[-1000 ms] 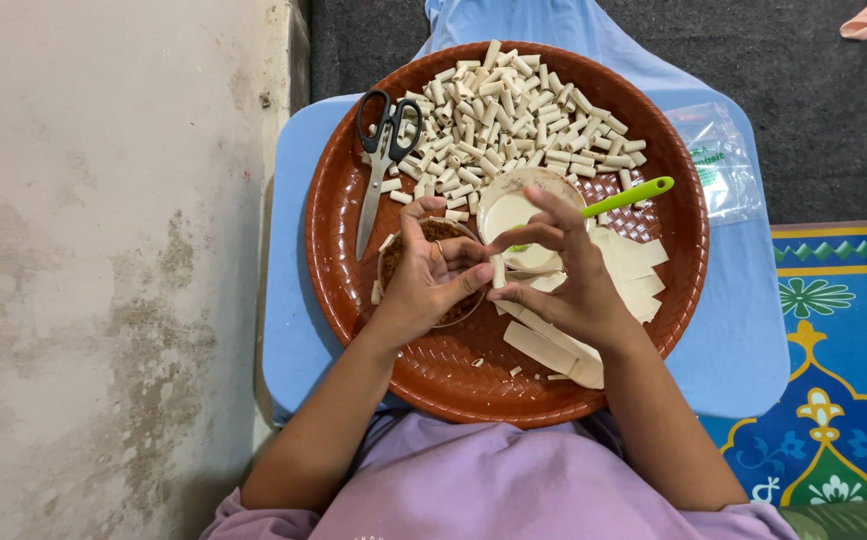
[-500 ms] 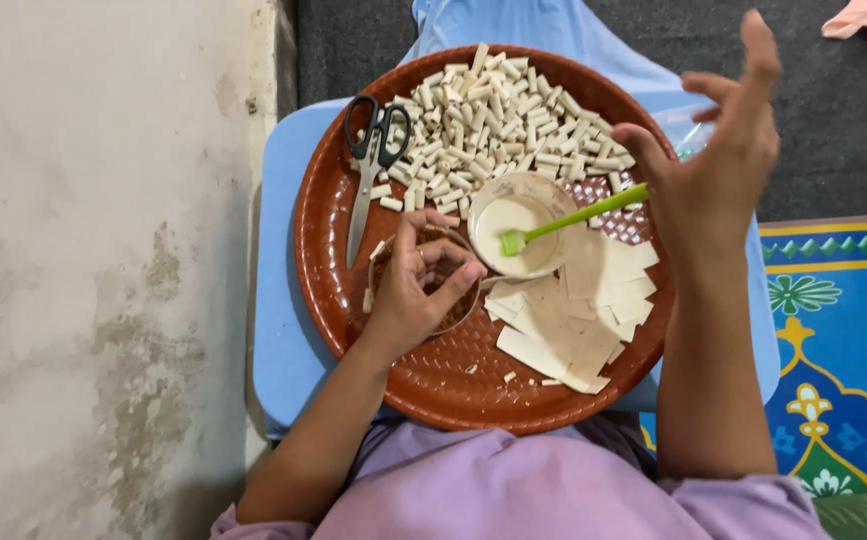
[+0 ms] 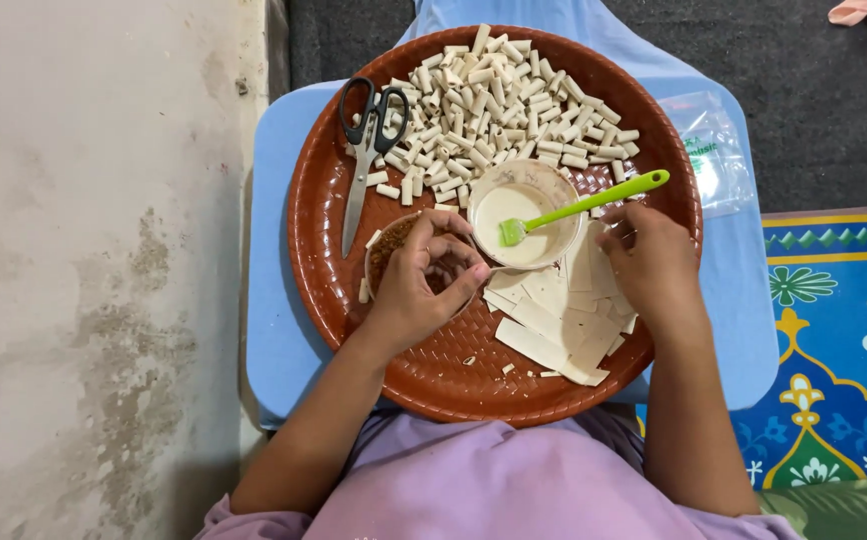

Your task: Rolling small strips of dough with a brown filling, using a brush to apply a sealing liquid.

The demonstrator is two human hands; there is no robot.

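Clearly, only the head view is on offer, looking straight down on a round brown woven tray (image 3: 434, 380) that sits on a pale blue stool (image 3: 274, 300) at frame centre. The left hand (image 3: 424, 285), centre-left of the tray, has its fingers curled together down into a small bowl of brown filling (image 3: 386, 255), pinching at something there; what sits between the fingertips is too small to tell. The right hand (image 3: 654, 265), centre-right, rests fingers-down on the stack of pale pastry strips (image 3: 554, 320), touching the top sheets; whether it has lifted one or only presses on it cannot be told. Between the two hands stands a shallow bowl of pale paste (image 3: 534, 205) with a green brush (image 3: 594, 205) lying across it, bristles in the paste, handle pointing to the upper right. A heap of small rolled pastry pieces (image 3: 504, 100) fills the upper part of the tray, and black-handled scissors (image 3: 369, 140) lie at its upper left, blades pointing down. A clear plastic bag (image 3: 719, 150) lies at the right edge of the stool.

To do this well, I judge a small, even pinch of filling is wanted, and a single strip peeled off cleanly so the ones beneath stay flat and unstuck.
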